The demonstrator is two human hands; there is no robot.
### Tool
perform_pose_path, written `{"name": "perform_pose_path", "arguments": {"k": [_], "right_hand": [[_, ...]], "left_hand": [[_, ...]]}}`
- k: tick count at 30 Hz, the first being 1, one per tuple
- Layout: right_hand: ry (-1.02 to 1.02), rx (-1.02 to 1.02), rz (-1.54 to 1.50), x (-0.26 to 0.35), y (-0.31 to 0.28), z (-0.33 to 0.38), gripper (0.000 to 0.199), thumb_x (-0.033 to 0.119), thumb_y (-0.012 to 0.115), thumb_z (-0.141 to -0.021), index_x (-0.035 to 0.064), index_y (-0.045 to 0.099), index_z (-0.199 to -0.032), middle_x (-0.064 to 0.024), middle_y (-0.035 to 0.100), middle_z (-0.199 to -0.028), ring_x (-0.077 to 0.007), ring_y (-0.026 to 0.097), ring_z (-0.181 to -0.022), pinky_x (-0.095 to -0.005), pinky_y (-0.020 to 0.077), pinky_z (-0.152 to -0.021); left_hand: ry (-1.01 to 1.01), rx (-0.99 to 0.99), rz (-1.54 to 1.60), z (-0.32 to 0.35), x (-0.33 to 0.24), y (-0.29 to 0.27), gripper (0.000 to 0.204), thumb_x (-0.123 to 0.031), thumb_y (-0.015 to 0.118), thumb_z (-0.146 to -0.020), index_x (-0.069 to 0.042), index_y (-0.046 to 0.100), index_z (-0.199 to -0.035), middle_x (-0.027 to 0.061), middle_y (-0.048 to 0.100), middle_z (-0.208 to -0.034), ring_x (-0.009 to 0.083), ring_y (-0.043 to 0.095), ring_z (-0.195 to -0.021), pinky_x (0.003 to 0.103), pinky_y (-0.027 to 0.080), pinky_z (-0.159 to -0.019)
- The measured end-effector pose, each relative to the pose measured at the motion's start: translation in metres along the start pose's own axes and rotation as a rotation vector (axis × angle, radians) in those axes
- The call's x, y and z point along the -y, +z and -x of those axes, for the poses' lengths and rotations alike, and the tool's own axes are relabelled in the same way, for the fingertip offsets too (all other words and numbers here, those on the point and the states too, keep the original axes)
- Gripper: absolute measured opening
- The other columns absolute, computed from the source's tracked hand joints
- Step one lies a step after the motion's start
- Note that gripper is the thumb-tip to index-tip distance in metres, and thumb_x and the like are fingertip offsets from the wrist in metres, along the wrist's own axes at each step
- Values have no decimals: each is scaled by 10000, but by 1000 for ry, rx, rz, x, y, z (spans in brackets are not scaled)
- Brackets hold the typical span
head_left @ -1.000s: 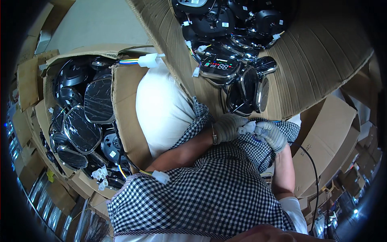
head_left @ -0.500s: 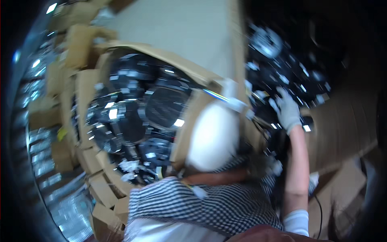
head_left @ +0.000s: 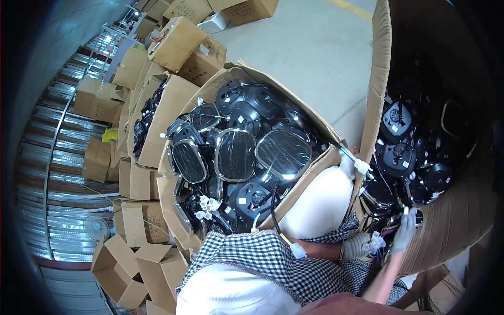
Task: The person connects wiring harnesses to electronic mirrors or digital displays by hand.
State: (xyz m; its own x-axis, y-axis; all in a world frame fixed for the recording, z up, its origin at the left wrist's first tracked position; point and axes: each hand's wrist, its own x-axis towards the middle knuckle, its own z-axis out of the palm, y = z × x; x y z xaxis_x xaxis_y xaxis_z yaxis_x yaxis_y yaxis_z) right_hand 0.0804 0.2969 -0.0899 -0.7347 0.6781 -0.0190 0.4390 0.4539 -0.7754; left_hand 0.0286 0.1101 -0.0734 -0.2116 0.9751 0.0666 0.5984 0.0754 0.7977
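Observation:
My left hand (head_left: 358,245), in a pale glove, reaches across to the right-hand carton. It is closed around wires with clear-white plug connectors (head_left: 376,242). Beside it, my gloved right hand (head_left: 403,233) has its fingers stretched out over the black parts at the carton's near side; its fingertips lie next to a small black unit (head_left: 418,217). Black rounded display units (head_left: 398,157) with wires fill this carton. A similar display unit (head_left: 235,155) lies among several in the left carton. A white plug (head_left: 298,251) on a cable hangs by my left forearm.
The open left carton (head_left: 166,206) stands against my front, and the tall right carton wall (head_left: 379,73) rises beside it. Another wire plug (head_left: 361,166) hangs over the edge between them. Stacked cartons (head_left: 142,220) line the left; a fan (head_left: 97,230) stands beyond. Grey floor (head_left: 299,47) lies ahead.
The view has swung right to left across the cartons and steadied. My right hand has drawn nearer to me, and my left hand now shows beside it with connectors in it.

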Motion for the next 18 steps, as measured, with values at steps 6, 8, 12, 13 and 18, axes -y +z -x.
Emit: {"name": "perform_pose_path", "arguments": {"k": [6, 8, 12, 13, 18], "right_hand": [[-53, -392, 103, 55, -47, 76, 335, 197, 438, -941, -58, 582, -1105, -219, 526, -1229, -334, 470, -1171, -403, 322, -1021], [-1, -203, 154, 67, -68, 88, 322, 189, 451, -933, -47, 584, -1106, -208, 529, -1228, -350, 487, -1134, -406, 340, -998], [-315, 4, 343, 80, -59, 98, 337, 224, 413, -934, -23, 575, -1097, -193, 554, -1104, -361, 498, -1052, -432, 386, -911], [-266, 63, 311, 83, -67, 109, 325, 210, 411, -932, -22, 568, -1097, -194, 553, -1112, -368, 499, -1057, -436, 390, -911], [-369, 119, 183, 117, -61, 132, 266, 121, 452, -905, -36, 565, -1088, -207, 552, -1173, -392, 501, -1101, -421, 385, -971]], "left_hand": [[-541, -254, 1939, 1, -13, -17, 206, -78, 483, -912, 46, 549, -1063, 4, 564, -759, 78, 546, -621, 182, 465, -566], [-382, -277, 1562, 6, -21, -13, 223, -112, 486, -922, 42, 553, -1069, 17, 586, -853, 104, 570, -739, 223, 487, -666], [-231, -261, 1413, 9, -34, -16, 410, -48, 571, -814, -3, 494, -1215, 117, 564, -1134, 216, 560, -1048, 294, 471, -877], [-85, -196, 841, 9, -37, -19, 444, -60, 579, -805, -12, 475, -1234, 129, 516, -1201, 234, 516, -1112, 313, 448, -918], [17, -28, 662, 14, -39, -34, 495, -141, 498, -911, -35, 341, -1368, 156, 344, -1375, 286, 314, -1302, 373, 266, -1078]]}}
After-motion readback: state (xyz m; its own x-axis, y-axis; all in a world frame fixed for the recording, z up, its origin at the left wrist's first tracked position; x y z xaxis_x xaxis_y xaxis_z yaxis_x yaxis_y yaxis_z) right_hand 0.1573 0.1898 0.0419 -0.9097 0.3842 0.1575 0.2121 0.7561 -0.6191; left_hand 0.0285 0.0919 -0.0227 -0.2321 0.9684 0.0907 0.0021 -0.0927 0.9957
